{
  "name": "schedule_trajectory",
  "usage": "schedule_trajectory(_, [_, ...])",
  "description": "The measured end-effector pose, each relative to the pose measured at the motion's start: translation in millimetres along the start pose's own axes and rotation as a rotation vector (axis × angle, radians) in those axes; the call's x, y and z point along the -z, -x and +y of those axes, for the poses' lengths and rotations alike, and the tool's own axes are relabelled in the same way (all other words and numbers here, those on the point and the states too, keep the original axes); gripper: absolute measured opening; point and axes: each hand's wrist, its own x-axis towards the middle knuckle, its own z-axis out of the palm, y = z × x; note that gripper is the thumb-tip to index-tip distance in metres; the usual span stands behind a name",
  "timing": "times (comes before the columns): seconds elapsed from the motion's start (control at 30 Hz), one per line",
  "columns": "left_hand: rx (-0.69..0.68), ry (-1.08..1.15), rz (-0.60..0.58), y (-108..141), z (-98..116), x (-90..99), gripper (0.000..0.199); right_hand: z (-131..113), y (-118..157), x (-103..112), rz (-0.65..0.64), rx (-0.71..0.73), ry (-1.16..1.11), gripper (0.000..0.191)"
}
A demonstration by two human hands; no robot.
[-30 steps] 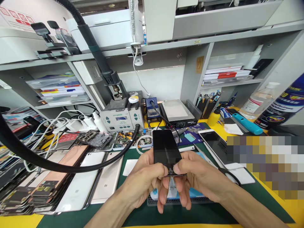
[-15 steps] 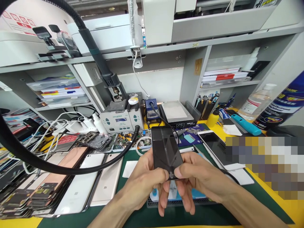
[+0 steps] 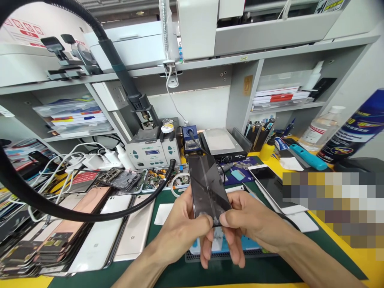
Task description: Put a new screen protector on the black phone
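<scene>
Between both hands is a black smartphone [image 3: 207, 184], screen up and tilted toward me, its glass smudged and reflecting light. My left hand [image 3: 189, 228] grips the lower left edge, thumb pressed on the bottom of the screen. On the other side my right hand [image 3: 249, 220] grips the lower right edge, its thumb also on the glass near the bottom. Fingers of both hands curl underneath and partly hide the blue and white work holder [image 3: 249, 245] below. A white phone [image 3: 277, 188] lies to the right of my right hand.
Several phones and phone backs, such as a white back [image 3: 100, 240] and a gold back [image 3: 135, 234], line the left. A thick black hose [image 3: 90, 216] loops above them. Behind stand a hot-air station [image 3: 153, 154] and a heating plate [image 3: 225, 146]; bottles [image 3: 322, 128] stand at right.
The phone's top has tilted up slightly toward me, showing more of the screen. Both hands keep the same hold, and the camera view has shifted a little.
</scene>
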Motion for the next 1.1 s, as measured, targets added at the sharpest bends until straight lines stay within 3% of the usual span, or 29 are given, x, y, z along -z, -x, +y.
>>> schedule_trajectory(0.23, [-0.026,-0.059,-0.007,3.2,2.3,-2.2,0.058,1.2,1.4,-0.2,-0.008,0.018,0.032,0.014])
schedule_trajectory(0.43, [-0.050,-0.134,-0.013,1.6,3.4,0.2,0.045,1.4,0.2,2.9,0.007,0.067,0.100,0.011])
schedule_trajectory(0.8, [-0.095,-0.114,-0.064,1.9,0.3,11.6,0.069,-6.6,4.9,8.3,-0.133,0.058,0.139,0.018])
schedule_trajectory(1.1, [-0.113,-0.235,-0.060,7.7,6.2,9.4,0.062,-3.2,7.8,10.5,-0.091,0.190,0.202,0.017])
